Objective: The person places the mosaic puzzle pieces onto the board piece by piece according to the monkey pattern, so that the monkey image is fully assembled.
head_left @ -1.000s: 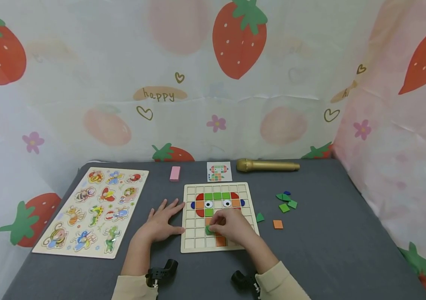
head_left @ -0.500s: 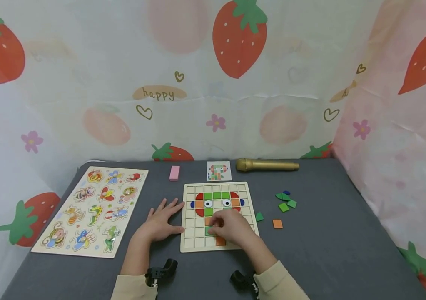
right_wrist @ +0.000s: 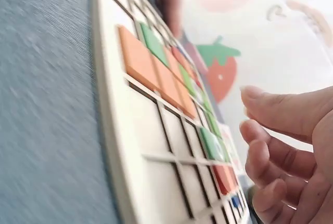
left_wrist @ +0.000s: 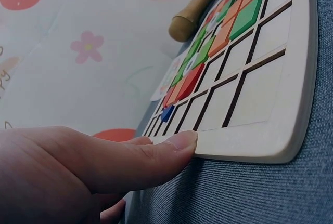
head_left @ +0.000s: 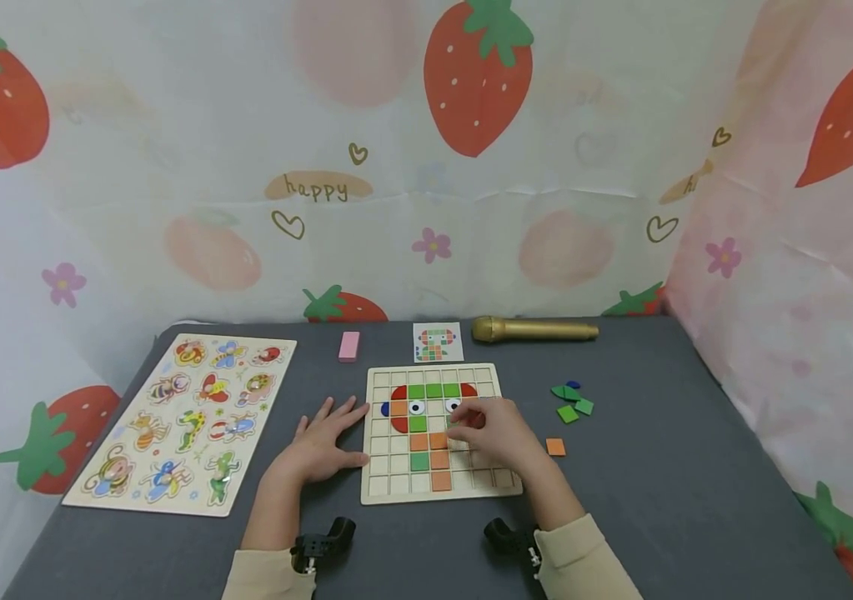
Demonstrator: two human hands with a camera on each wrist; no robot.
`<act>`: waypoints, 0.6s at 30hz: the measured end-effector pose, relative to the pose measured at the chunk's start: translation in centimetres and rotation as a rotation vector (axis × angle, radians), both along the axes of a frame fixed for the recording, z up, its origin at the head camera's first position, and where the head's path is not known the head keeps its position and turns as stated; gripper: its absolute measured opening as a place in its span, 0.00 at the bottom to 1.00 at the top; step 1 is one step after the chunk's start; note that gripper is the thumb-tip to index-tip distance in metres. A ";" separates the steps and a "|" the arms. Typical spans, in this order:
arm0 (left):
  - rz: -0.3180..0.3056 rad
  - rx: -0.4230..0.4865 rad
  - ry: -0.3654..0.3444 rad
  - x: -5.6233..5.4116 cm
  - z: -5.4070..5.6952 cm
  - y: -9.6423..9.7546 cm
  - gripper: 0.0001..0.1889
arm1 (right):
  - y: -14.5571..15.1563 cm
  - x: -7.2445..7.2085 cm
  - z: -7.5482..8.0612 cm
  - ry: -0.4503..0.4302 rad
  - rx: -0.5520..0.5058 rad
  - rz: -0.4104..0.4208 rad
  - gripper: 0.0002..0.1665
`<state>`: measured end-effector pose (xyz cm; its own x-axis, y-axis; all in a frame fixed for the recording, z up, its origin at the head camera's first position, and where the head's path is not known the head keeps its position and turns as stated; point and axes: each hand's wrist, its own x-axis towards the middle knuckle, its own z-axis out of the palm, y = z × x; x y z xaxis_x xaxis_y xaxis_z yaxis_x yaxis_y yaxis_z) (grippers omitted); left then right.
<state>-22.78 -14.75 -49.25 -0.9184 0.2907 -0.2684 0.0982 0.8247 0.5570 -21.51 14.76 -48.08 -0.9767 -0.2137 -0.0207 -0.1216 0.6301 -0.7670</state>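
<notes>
A wooden grid board lies on the table, with coloured tiles set in its cells. My left hand is spread at the board's left edge; in the left wrist view its thumb touches the rim. Over the right half of the board is my right hand. Its fingers are loosely bent and hold nothing in the right wrist view. A green tile lies in a lower cell, left of an orange tile. The right hand covers part of the board.
Loose green tiles and an orange tile lie right of the board. Behind it are a pattern card, a pink block and a gold microphone. An insect picture board lies at left.
My right hand has left the green tile, which stays in its cell, and moved up and right. It now hides the loose green piece beside the board. My left hand stays put.
</notes>
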 end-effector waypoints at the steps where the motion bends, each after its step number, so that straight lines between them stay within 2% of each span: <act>1: -0.001 0.000 -0.001 0.0 0.0 0.0 0.43 | 0.4 0.0 0.1 0.001 -0.006 -0.012 0.10; 11: -0.005 -0.004 0.002 -0.1 -0.2 0.0 0.44 | 5.5 -0.7 0.4 0.022 -0.085 -0.145 0.14; 18: -0.007 -0.003 0.000 -0.1 -0.1 0.0 0.44 | 8.9 -0.5 0.3 0.044 -0.063 -0.251 0.18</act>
<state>-22.88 -14.76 -49.39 -0.9163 0.2961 -0.2697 0.1038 0.8258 0.5543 -21.99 23.62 -47.77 -0.9990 0.0358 0.0285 -0.0015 0.5956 -0.8033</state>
